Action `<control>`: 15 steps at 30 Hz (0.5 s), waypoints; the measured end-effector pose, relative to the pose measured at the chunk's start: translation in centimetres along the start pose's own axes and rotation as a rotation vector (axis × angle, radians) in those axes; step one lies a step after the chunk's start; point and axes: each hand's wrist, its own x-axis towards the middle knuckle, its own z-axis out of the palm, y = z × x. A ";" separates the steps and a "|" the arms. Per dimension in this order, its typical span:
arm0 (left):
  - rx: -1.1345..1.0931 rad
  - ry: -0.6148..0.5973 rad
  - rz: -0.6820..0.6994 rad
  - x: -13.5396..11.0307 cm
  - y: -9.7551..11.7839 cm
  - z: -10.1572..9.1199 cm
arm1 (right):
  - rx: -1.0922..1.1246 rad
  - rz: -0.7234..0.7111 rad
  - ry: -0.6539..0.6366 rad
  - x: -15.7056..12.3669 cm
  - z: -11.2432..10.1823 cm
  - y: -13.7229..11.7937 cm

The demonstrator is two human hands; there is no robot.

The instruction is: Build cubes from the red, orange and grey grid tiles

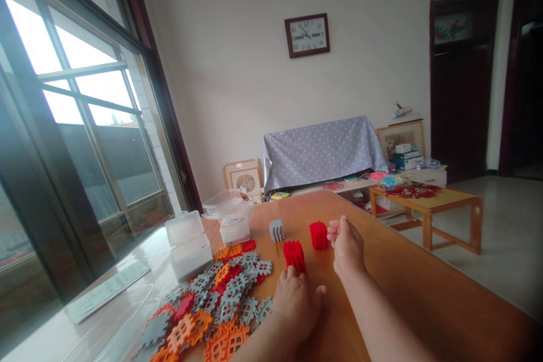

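Hands on a table: the left hand lies palm down with its thumb spread wide and fingertips touching the near red cube. The right hand, farther off, curls its fingers just right of the far red cube; whether it pinches anything cannot be told. A grey cube stands left of the far red cube. Tiles in grey, orange and red lie heaped to the left, with clear boxes beyond them.
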 end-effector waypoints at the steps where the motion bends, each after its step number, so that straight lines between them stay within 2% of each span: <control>1: 0.002 0.008 0.001 0.2 0.0 0.0 | 0.000 -0.001 -0.001 0.0 0.0 0.0; 15: 0.042 0.022 -0.028 2.9 -0.1 0.6 | -0.005 -0.004 -0.010 -0.2 0.1 -0.2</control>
